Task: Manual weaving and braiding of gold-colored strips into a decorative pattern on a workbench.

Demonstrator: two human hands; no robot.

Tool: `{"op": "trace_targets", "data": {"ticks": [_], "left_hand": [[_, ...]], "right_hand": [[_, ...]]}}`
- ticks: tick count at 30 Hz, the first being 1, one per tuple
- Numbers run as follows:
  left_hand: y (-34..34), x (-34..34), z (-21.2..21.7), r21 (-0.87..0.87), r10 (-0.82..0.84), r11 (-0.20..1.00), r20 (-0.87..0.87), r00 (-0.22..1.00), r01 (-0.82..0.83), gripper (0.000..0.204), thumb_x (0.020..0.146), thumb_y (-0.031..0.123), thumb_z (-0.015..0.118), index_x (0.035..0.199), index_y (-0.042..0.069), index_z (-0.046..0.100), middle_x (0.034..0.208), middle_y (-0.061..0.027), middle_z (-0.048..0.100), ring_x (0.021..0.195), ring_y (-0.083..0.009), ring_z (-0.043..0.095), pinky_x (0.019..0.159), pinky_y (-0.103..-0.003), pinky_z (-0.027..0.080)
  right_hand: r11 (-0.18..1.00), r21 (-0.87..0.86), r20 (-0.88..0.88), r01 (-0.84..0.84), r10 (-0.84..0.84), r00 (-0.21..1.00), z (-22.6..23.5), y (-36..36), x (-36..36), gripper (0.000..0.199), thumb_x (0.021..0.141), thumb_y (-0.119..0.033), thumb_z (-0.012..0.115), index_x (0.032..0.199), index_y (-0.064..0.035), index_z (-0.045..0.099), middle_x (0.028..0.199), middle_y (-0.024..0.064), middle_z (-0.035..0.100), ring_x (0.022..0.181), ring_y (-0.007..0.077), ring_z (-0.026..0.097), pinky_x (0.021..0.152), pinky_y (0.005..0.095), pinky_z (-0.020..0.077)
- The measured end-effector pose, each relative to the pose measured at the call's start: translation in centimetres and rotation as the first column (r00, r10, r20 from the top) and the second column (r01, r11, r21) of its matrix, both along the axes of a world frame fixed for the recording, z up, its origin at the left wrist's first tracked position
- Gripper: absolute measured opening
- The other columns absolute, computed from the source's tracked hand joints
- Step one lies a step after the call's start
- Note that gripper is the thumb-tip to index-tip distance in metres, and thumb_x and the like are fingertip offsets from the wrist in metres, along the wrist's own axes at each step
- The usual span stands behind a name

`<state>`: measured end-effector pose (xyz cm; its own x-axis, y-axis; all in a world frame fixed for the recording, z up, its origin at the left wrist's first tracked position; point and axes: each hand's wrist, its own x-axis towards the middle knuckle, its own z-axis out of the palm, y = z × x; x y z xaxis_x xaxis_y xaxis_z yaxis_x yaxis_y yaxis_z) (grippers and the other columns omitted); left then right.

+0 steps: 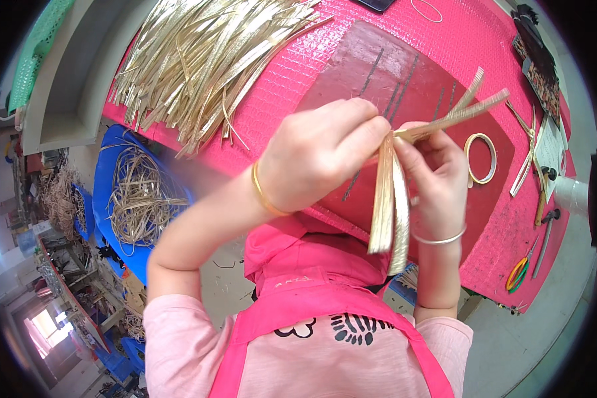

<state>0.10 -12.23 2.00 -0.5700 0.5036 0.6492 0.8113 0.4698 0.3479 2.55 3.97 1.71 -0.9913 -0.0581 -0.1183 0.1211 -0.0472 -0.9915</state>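
Observation:
Both my hands meet above a dark red mat (491, 156) and pinch a bunch of gold strips (381, 212). Fingers of my left hand (325, 152) are closed on the strips where they cross, with a gold bangle round that wrist. My right hand (438, 172) grips the same crossing from the other side, thumb against it; a silver bangle circles this wrist. Two strip ends hang down toward me, and two more stick out to the upper right. How the strips are joined at the crossing is hidden by my fingers.
A large pile of loose gold strips (212, 60) lies at the far left of the pink table cover (278, 99). A tape roll (482, 159) rests right of my hands. Scissors (519, 272) and hammers (545, 242) lie at the right edge. A blue bin (106, 179) holds tangled strips.

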Motion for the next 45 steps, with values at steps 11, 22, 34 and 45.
{"op": "trace_targets", "data": {"ticks": [11, 22, 34, 45], "left_hand": [[0.1, 1.6, 1.3, 0.467, -0.391, 0.769, 0.884, 0.258, -0.436, 0.016, 0.073, 0.003, 0.058, 0.087, -0.005, 0.058, 0.079, -0.006, 0.06, 0.07, -0.0097, 0.055, 0.064, -0.021, 0.044], [-0.8, -0.3, 1.5, -0.17, 0.065, 0.984, 0.132, 0.989, -0.042, 0.022, 0.058, 0.0, 0.061, 0.079, -0.002, 0.054, 0.072, -0.0105, 0.053, 0.055, -0.0219, 0.054, 0.048, -0.028, 0.044], [0.3, 0.2, -0.3, 0.042, 0.357, 0.92, 0.32, 0.877, -0.39, 0.012, 0.07, 0.012, 0.059, 0.071, 0.0, 0.054, 0.057, -0.011, 0.052, 0.051, -0.0255, 0.052, 0.046, -0.034, 0.04], [1.1, -0.1, -0.2, 0.427, -0.225, 0.715, 0.89, 0.396, -0.554, 0.022, 0.074, 0.017, 0.061, 0.073, -0.004, 0.056, 0.053, -0.0026, 0.053, 0.04, -0.0056, 0.046, 0.034, -0.018, 0.031]], "right_hand": [[0.947, -0.32, 0.137, -0.042, 0.091, 0.986, -0.8, -0.3, -1.0, 0.016, 0.074, -0.006, 0.059, 0.086, 0.0043, 0.056, 0.077, 0.0054, 0.059, 0.068, 0.0074, 0.053, 0.061, 0.0189, 0.0423], [0.902, -0.158, 0.218, -0.403, 0.43, 0.876, 0.6, 1.5, -4.4, 0.017, 0.074, -0.006, 0.058, 0.087, 0.004, 0.057, 0.073, 0.0058, 0.058, 0.062, 0.0093, 0.052, 0.061, 0.0214, 0.0434], [0.859, 0.499, -0.581, 0.113, 0.235, 0.779, -1.7, -1.2, -3.8, 0.016, 0.067, -0.006, 0.061, 0.08, 0.0014, 0.056, 0.07, 0.0115, 0.055, 0.065, 0.0227, 0.055, 0.059, 0.0287, 0.0428], [0.995, -0.075, -0.084, -0.058, 0.051, 0.995, -1.1, -1.6, -1.8, 0.013, 0.077, -0.001, 0.055, 0.087, 0.0065, 0.054, 0.079, 0.0076, 0.059, 0.07, 0.0094, 0.056, 0.061, 0.0199, 0.0453]]}}
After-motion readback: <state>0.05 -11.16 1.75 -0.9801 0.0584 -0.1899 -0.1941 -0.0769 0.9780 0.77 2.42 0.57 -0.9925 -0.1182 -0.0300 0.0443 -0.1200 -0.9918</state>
